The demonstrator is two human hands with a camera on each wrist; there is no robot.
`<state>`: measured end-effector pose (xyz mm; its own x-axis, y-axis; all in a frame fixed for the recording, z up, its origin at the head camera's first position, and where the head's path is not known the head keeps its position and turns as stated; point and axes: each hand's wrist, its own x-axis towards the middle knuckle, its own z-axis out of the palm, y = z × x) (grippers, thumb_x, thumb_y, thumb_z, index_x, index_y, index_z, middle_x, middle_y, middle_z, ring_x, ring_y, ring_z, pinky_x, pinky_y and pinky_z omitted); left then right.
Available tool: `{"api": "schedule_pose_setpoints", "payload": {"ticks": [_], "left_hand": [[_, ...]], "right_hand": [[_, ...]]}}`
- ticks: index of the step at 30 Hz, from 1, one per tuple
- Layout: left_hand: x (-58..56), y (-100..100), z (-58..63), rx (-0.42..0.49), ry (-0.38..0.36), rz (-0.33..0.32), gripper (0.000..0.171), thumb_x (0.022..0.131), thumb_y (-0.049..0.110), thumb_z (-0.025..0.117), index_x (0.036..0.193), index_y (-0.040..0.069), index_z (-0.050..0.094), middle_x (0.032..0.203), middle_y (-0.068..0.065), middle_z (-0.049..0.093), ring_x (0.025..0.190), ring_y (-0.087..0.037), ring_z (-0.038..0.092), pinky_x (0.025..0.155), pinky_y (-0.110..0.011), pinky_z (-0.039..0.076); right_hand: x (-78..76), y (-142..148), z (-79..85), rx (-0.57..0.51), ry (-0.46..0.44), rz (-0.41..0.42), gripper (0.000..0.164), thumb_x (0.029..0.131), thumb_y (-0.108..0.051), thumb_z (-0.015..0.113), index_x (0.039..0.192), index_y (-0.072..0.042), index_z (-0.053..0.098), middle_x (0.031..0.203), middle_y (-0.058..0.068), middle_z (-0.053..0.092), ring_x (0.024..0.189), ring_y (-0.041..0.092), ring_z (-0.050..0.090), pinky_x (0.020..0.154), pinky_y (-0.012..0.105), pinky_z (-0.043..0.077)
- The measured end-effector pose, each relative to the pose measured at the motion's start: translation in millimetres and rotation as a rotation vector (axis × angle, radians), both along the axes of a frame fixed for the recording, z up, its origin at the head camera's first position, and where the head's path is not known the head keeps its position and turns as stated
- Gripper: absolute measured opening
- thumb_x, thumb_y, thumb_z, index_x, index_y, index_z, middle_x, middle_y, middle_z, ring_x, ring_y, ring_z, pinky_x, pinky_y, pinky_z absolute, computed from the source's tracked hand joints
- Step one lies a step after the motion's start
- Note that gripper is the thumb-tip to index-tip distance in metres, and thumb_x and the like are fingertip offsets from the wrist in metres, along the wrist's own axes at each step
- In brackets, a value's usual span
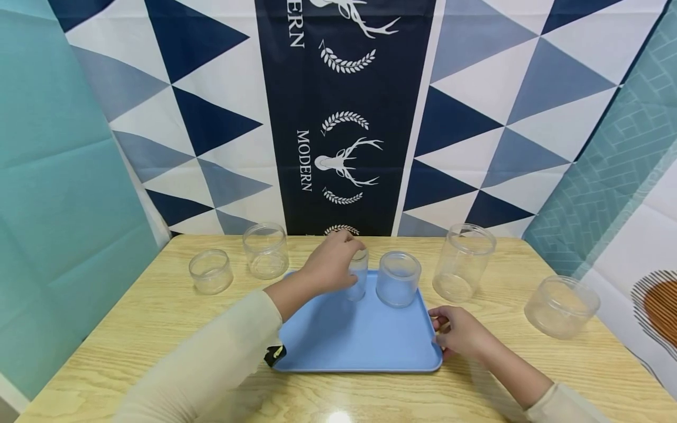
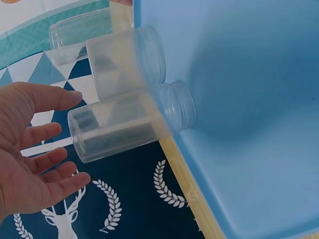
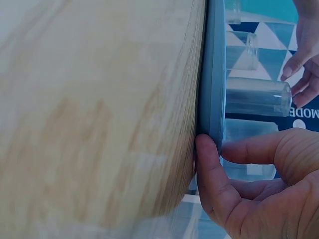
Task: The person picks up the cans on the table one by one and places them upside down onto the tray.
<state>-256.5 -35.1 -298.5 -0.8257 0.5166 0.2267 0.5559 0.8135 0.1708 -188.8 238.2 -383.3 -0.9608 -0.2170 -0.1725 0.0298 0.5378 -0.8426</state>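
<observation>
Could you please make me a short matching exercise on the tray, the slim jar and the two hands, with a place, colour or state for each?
Column one:
1. Tray
2. Left hand
3. Right hand
4. Slim jar

Column two:
A. Pinching the tray's edge
B. Standing on the tray beside a wider jar
C. Blue, lying on the wooden table
D. Beside the slim jar, gripping nothing

Pairs: 1-C, 2-D, 3-A, 4-B

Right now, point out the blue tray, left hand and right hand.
Blue tray (image 1: 370, 343), head view: bare base.
Left hand (image 1: 329, 263), head view: back of hand.
Right hand (image 1: 461, 330), head view: back of hand.
</observation>
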Motion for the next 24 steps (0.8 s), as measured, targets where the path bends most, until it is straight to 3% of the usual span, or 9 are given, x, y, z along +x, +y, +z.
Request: {"api": "schedule_pose_setpoints", "payload": {"ticks": [10, 17, 24], "left_hand": [[10.5, -21, -3.4, 0.129, 0.118, -0.021, 0.043, 0.079, 0.018, 0.078, 0.119, 0.010, 0.066, 0.114, -0.005, 0.057, 0.106, -0.021, 0.051, 0.085, -0.032, 0.051], [16.8, -32, -6.0, 0.170, 0.183, -0.018, 0.034, 0.081, 0.018, 0.079, 0.112, 0.010, 0.069, 0.111, -0.004, 0.060, 0.105, -0.021, 0.056, 0.089, -0.033, 0.051], [21.6, -43, -10.5, 0.185, 0.283, -0.054, 0.024, 0.080, 0.015, 0.079, 0.102, 0.009, 0.071, 0.106, -0.004, 0.060, 0.099, -0.020, 0.058, 0.082, -0.031, 0.053]], "right_hand": [[0.1, -1, -0.1, 0.111, 0.077, -0.002, 0.049, 0.079, 0.015, 0.065, 0.123, 0.025, 0.047, 0.090, 0.012, 0.056, 0.069, 0.021, 0.061, 0.055, 0.033, 0.057], [1.5, -2, 1.7, 0.188, 0.135, -0.014, 0.046, 0.078, 0.012, 0.070, 0.120, 0.020, 0.053, 0.089, 0.009, 0.058, 0.073, 0.019, 0.062, 0.053, 0.031, 0.055], [7.5, -7, 8.4, 0.363, 0.335, 0.011, 0.036, 0.078, 0.000, 0.076, 0.111, 0.007, 0.065, 0.095, 0.007, 0.062, 0.075, 0.015, 0.060, 0.057, 0.025, 0.051]]}}
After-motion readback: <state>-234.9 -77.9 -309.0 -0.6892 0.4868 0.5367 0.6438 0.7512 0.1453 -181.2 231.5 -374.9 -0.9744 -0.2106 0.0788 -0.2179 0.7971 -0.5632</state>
